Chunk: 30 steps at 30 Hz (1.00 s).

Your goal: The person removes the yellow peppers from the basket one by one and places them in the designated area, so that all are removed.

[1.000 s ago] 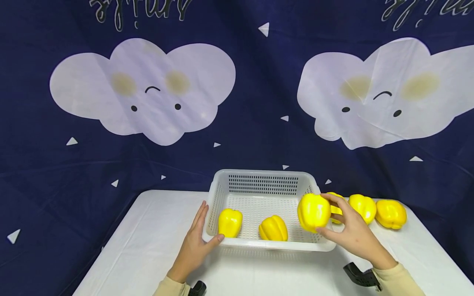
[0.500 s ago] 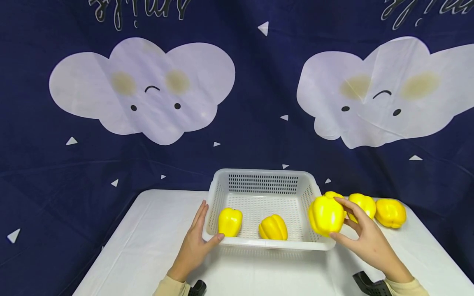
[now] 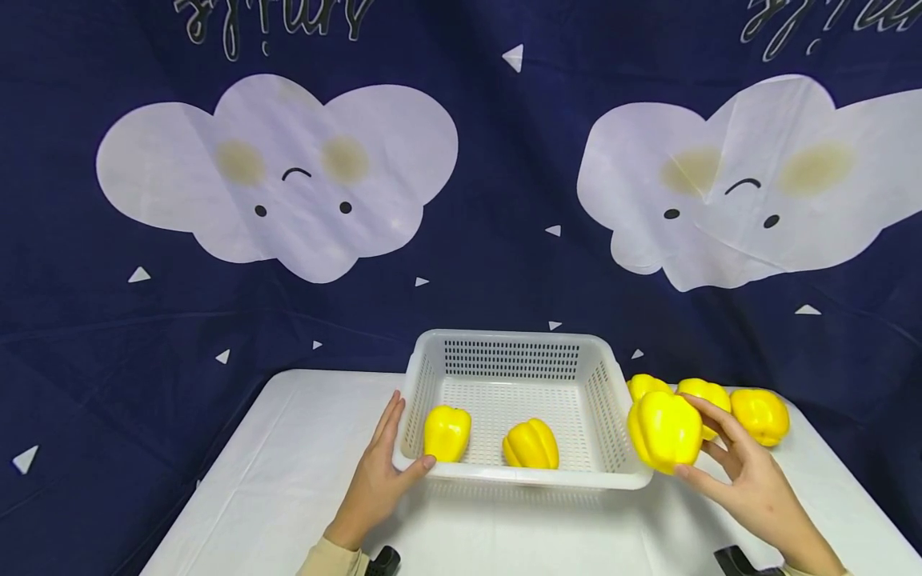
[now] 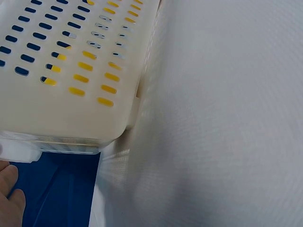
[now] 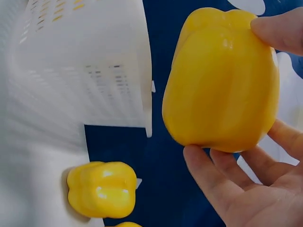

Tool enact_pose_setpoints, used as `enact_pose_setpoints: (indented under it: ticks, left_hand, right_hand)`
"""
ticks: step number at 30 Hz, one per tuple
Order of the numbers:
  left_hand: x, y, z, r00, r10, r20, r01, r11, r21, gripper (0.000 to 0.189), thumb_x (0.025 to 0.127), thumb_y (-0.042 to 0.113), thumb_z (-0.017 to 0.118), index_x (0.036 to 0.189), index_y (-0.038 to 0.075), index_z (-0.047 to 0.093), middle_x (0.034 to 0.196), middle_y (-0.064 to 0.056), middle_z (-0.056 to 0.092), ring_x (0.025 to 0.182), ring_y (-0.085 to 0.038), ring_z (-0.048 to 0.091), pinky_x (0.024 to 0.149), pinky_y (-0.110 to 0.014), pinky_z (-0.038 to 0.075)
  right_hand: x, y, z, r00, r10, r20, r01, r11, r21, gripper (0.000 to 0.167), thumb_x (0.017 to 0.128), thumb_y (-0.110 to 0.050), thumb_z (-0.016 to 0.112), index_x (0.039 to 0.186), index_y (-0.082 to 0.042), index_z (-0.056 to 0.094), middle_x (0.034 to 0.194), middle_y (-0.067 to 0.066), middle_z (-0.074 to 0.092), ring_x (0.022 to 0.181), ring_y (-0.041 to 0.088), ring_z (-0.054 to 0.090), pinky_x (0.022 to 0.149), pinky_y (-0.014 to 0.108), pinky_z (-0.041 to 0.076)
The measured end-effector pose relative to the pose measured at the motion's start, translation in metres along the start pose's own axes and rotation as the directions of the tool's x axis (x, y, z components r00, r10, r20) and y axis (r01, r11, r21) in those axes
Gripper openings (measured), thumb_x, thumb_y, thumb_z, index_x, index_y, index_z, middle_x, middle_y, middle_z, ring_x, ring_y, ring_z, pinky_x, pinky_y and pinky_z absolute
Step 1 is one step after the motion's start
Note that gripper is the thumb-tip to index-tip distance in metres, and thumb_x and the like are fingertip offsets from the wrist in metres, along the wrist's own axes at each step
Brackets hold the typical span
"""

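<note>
A yellow bell pepper is held up in my right hand, just outside the right rim of a white perforated basket. Thumb and fingertips pinch it from opposite sides, as the right wrist view shows closely on the pepper. At the basket's front left corner rests my left hand, thumb on the front rim and straight fingers along the left wall. Two yellow bell peppers lie inside, one at the left and another nearer the middle. Only part of the left hand shows in the left wrist view.
Right of the basket, three more bell peppers stand in a row: one partly hidden pepper, a middle pepper and an outer pepper. Everything sits on a white-covered table. A dark blue cloth hangs behind.
My right hand has carried its bell pepper rightward and a little down, from over the basket's right side to outside its rim. The left hand and basket have stayed in place.
</note>
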<state>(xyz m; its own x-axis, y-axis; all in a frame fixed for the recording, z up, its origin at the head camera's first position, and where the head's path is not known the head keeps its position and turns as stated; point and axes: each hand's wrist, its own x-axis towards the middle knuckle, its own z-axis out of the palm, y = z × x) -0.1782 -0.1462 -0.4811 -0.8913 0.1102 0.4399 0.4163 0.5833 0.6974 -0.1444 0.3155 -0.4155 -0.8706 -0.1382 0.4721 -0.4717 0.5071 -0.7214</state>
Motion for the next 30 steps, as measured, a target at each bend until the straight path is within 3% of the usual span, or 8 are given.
enact_pose_setpoints:
  ticks: [19,30]
  left_hand:
    - [0.000,0.002,0.001,1.000,-0.019,-0.005,0.019,1.000,-0.010,0.093,0.087,0.036,0.078,0.157,0.003,0.028,0.167,-0.008,0.019,0.149,-0.034,0.026,0.114,-0.059,0.029]
    - [0.000,0.000,0.000,1.000,-0.010,-0.003,0.010,1.000,-0.001,0.092,0.087,0.036,0.077,0.157,0.002,0.028,0.167,-0.005,0.018,0.149,-0.034,0.026,0.114,-0.058,0.029]
  right_hand:
    - [-0.013,0.030,-0.016,1.000,-0.005,-0.016,0.005,1.000,-0.003,0.097,0.069,0.022,0.079,0.153,0.002,0.034,0.151,-0.010,0.040,0.131,-0.006,0.038,0.093,0.003,0.041]
    - [-0.020,0.049,-0.018,0.998,0.046,0.031,-0.045,0.999,-0.027,0.092,0.076,0.013,0.080,0.154,-0.001,0.032,0.148,-0.020,0.040,0.128,-0.012,0.037,0.090,0.002,0.042]
